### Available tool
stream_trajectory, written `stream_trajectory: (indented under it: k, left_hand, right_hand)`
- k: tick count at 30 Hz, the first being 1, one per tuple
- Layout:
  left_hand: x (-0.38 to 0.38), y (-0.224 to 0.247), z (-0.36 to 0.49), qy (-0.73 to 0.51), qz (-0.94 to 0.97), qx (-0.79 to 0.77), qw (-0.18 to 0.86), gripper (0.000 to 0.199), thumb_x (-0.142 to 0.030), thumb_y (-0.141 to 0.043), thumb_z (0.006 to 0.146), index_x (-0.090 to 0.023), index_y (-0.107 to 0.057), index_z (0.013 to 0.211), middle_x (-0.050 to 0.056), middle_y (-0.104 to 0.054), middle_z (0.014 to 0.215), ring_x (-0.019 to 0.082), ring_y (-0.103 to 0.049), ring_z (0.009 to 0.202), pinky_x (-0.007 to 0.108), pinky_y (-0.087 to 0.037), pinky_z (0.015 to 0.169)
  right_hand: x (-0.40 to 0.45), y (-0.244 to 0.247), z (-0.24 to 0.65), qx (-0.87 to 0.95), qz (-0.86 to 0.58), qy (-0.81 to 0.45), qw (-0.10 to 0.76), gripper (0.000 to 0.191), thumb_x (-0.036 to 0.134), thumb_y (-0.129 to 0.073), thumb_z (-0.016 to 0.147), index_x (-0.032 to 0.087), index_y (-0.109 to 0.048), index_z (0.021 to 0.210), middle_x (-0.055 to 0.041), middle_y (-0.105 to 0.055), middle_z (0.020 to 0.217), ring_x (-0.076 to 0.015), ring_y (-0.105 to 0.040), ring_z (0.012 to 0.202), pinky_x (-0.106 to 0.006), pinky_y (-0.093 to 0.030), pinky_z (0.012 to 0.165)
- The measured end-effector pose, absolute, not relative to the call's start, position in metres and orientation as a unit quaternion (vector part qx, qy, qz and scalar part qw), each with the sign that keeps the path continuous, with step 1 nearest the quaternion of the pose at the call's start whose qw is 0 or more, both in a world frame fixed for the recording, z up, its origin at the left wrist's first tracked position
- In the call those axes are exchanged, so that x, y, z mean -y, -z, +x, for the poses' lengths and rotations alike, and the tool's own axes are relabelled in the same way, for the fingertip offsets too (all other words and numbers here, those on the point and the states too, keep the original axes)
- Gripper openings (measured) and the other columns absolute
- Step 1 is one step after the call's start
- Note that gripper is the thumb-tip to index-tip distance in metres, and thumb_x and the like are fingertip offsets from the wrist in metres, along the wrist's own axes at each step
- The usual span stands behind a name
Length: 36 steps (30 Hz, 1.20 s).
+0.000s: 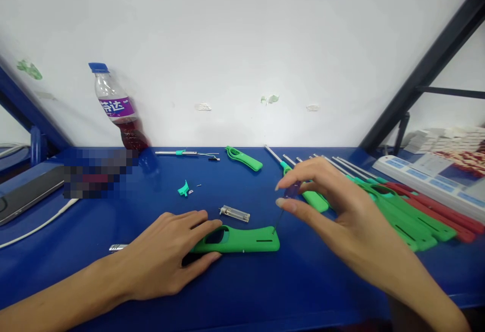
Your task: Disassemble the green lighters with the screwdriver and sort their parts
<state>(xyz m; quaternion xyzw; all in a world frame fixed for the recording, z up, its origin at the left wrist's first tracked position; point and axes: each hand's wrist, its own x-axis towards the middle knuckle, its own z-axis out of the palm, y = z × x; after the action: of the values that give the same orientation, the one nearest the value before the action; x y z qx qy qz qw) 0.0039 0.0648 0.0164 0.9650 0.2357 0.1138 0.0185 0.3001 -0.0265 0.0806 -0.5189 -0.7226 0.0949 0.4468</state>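
A green utility lighter (253,241) lies flat on the blue table, its metal tip poking out left of my left hand (162,253). That hand is closed around the lighter's trigger end and presses it down. Between thumb and fingertips, my right hand (337,210) pinches a small screwdriver with a purple handle (292,190); its thin shaft slants down to the lighter's right end. Just behind the lighter lies a clear fuel tank (235,214). Farther back are a teal trigger (184,189), a tiny screw (199,185), a metal rod with wires (185,153) and a green casing half (244,159).
Several green lighters (417,216) and red lighters (447,208) lie at the right, partly behind my right arm, beside a white power strip (435,185). A soda bottle (117,107) leans by the wall. A white cable (45,228) runs along the left.
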Motion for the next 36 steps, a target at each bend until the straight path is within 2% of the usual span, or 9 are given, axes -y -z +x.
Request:
stream_trajectory:
  k: [6,9,12,16,19,23,26,32,36]
  left_hand:
    - [-0.0639,-0.0158,0.0023,-0.11,0.965,-0.238,0.017,0.037,-0.043,-0.05,0.109,-0.028,-0.058,0.142,0.002,-0.071,0.107,0.021,-0.074,0.089,0.034,-0.049,0.071]
    - [-0.0642,-0.0163,0.0026,-0.108,0.965,-0.237,0.018,0.038,-0.044,-0.05,0.109,-0.029,-0.058,0.143,0.002,-0.071,0.106,0.021,-0.074,0.088,0.034,-0.049,0.07]
    - [-0.0644,-0.0163,0.0034,-0.107,0.965,-0.238,0.02,0.038,-0.044,-0.049,0.109,-0.029,-0.057,0.143,0.003,-0.071,0.107,0.021,-0.074,0.088,0.034,-0.048,0.07]
    - [-0.0647,-0.0151,0.0038,-0.109,0.963,-0.245,0.019,0.037,-0.043,-0.049,0.11,-0.029,-0.057,0.143,0.003,-0.071,0.108,0.021,-0.074,0.089,0.034,-0.048,0.07]
    - [-0.0655,-0.0143,0.0038,-0.113,0.964,-0.24,0.018,0.037,-0.043,-0.049,0.11,-0.029,-0.057,0.143,0.002,-0.071,0.108,0.021,-0.074,0.09,0.034,-0.048,0.071]
    - [-0.0661,-0.0143,0.0036,-0.119,0.965,-0.234,0.016,0.037,-0.044,-0.049,0.11,-0.029,-0.057,0.143,0.002,-0.07,0.107,0.021,-0.074,0.089,0.034,-0.048,0.071]
    - [-0.0656,-0.0142,0.003,-0.12,0.964,-0.238,0.014,0.037,-0.043,-0.05,0.109,-0.03,-0.057,0.143,0.002,-0.071,0.108,0.021,-0.074,0.09,0.034,-0.048,0.071]
    - [-0.065,-0.0134,0.0024,-0.122,0.963,-0.238,0.014,0.037,-0.041,-0.051,0.109,-0.029,-0.057,0.144,0.003,-0.072,0.11,0.021,-0.074,0.091,0.033,-0.048,0.072]
    - [-0.0645,-0.0138,0.0028,-0.13,0.962,-0.241,0.011,0.036,-0.04,-0.053,0.108,-0.029,-0.059,0.142,0.003,-0.072,0.11,0.021,-0.074,0.092,0.033,-0.048,0.072]
  right_hand:
    - [0.0269,-0.079,0.3004,0.72,-0.535,-0.128,0.423,0.027,0.032,-0.058,0.109,0.043,-0.062,0.133,0.0024,-0.069,0.122,-0.0166,-0.067,0.104,-0.031,-0.055,0.087]
    - [0.0271,-0.079,0.2994,0.728,-0.521,-0.133,0.426,0.02,0.034,-0.068,0.103,0.041,-0.065,0.122,0.003,-0.066,0.122,-0.0175,-0.064,0.11,-0.032,-0.054,0.093]
    - [0.0262,-0.0794,0.2984,0.742,-0.506,-0.117,0.424,0.014,0.028,-0.07,0.102,0.038,-0.066,0.112,0.003,-0.064,0.115,-0.0159,-0.064,0.104,-0.03,-0.054,0.09]
    - [0.0252,-0.079,0.2985,0.755,-0.51,-0.084,0.404,0.033,0.019,-0.06,0.106,0.043,-0.064,0.127,0.0037,-0.067,0.121,-0.0154,-0.066,0.106,-0.029,-0.055,0.091]
    - [0.0257,-0.0782,0.2988,0.75,-0.516,-0.082,0.407,0.041,0.02,-0.062,0.105,0.045,-0.059,0.137,0.0046,-0.069,0.122,-0.0155,-0.066,0.107,-0.03,-0.055,0.093]
    - [0.0256,-0.0792,0.2984,0.754,-0.507,-0.07,0.412,0.03,0.028,-0.072,0.101,0.041,-0.063,0.126,0.0037,-0.064,0.122,-0.0149,-0.065,0.105,-0.028,-0.054,0.092]
    - [0.025,-0.0805,0.2981,0.757,-0.501,-0.059,0.416,0.025,0.024,-0.073,0.099,0.039,-0.066,0.118,0.003,-0.061,0.117,-0.0141,-0.064,0.103,-0.027,-0.054,0.089]
    - [0.0276,-0.0801,0.2973,0.759,-0.506,-0.066,0.405,0.044,0.018,-0.068,0.101,0.043,-0.06,0.136,0.0049,-0.066,0.119,-0.0129,-0.064,0.097,-0.026,-0.055,0.088]
    - [0.0267,-0.0782,0.2968,0.761,-0.502,-0.059,0.407,0.043,0.015,-0.066,0.1,0.041,-0.059,0.134,0.0044,-0.067,0.121,-0.0139,-0.065,0.1,-0.027,-0.056,0.089]
